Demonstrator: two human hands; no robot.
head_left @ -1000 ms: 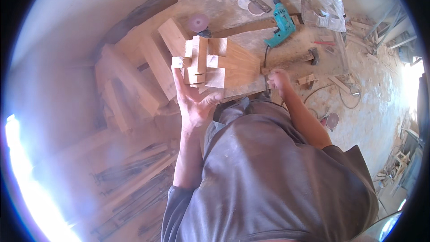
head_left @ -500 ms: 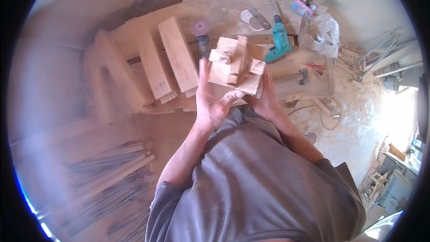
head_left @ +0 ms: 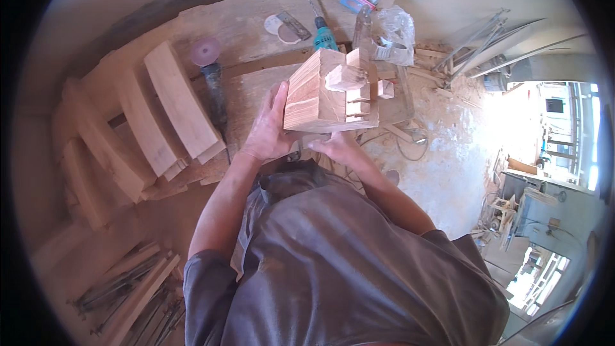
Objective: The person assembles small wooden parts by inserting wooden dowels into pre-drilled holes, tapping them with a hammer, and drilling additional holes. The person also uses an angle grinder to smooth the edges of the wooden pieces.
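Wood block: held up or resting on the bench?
Held up: left hand gripping the wood block, right hand at its lower edge; drill partly hidden behind.

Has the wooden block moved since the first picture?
Yes. The wooden block has moved right, judged against the drill on the bench: earlier it was left of the drill, and now it hides the drill's lower part.

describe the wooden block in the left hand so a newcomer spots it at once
Find the workbench along the top. Over its near edge, the left hand holds a chunky wooden block, the right hand just beneath. Unlike the long wooden pieces further left, its end has stubby projections.
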